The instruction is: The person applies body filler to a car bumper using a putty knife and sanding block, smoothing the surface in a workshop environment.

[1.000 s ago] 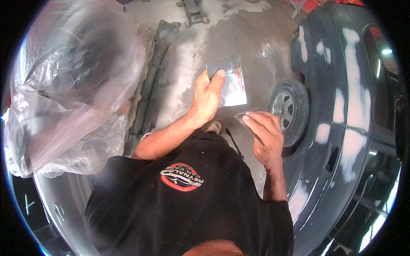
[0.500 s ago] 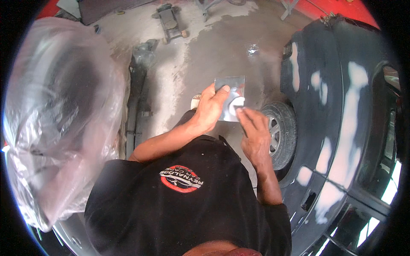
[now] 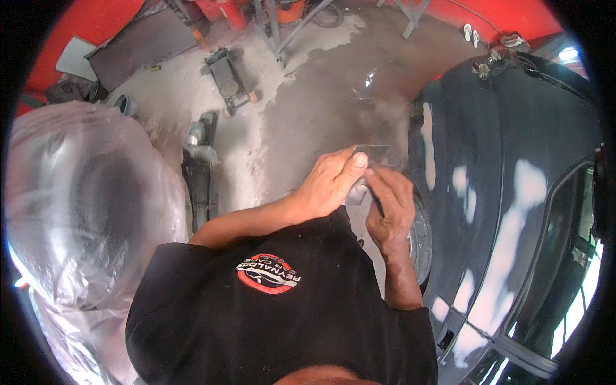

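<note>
Concrete flooring (image 3: 253, 138), darkened by a broad wet-looking patch (image 3: 327, 106), is stretching across a vehicle workshop. At far left, translucent plastic sheeting (image 3: 90, 205) is draping over a rounded bulk, while a long black part (image 3: 197, 192) is lying beside it and a floor jack (image 3: 226, 80) is resting farther ahead. At center, a person in a black T-shirt (image 3: 289, 327) is using both hands: the left hand (image 3: 330, 183) is gripping a thin reflective sheet (image 3: 378, 152), thumb on top, above the floor and just ahead of the shirt. Alongside, the right hand (image 3: 393, 202) is pinching a thin flat spreader (image 3: 378, 208), mostly hidden by bent fingers, close against the sheet. At right, a wheel (image 3: 420, 240) is showing beyond the forearm, and a dark car (image 3: 462, 122) is displaying pale patches (image 3: 529, 183) along its side.
</note>
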Action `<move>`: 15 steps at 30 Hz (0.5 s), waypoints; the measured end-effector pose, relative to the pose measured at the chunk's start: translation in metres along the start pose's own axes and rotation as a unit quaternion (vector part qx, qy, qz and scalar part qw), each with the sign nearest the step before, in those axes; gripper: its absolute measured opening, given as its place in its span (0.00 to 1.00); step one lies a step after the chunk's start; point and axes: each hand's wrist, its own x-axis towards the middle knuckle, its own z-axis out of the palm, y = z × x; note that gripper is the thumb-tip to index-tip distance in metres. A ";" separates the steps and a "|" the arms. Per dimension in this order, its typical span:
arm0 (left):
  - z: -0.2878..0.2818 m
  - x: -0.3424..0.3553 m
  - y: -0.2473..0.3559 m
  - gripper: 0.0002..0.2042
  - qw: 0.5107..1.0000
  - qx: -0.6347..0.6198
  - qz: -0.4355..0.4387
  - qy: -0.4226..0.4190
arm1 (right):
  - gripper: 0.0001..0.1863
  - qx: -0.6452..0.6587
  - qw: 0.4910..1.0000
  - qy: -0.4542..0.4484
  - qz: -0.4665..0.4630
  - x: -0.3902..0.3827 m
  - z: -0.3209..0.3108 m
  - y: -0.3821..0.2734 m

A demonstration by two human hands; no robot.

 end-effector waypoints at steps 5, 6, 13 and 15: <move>0.002 0.114 -0.011 0.11 0.994 -0.072 -0.060 0.063 | 0.22 0.035 0.995 -0.092 -0.017 0.063 0.002 0.074; 0.000 0.139 -0.009 0.11 0.985 -0.132 -0.072 0.089 | 0.21 0.039 0.994 -0.102 -0.021 0.079 -0.002 0.090; -0.005 0.279 -0.002 0.12 0.935 -0.281 -0.007 0.215 | 0.24 0.081 0.994 -0.032 -0.069 0.185 -0.027 0.169; 0.003 0.308 -0.005 0.13 0.880 -0.429 -0.125 0.162 | 0.26 0.097 0.991 0.006 -0.088 0.210 -0.021 0.182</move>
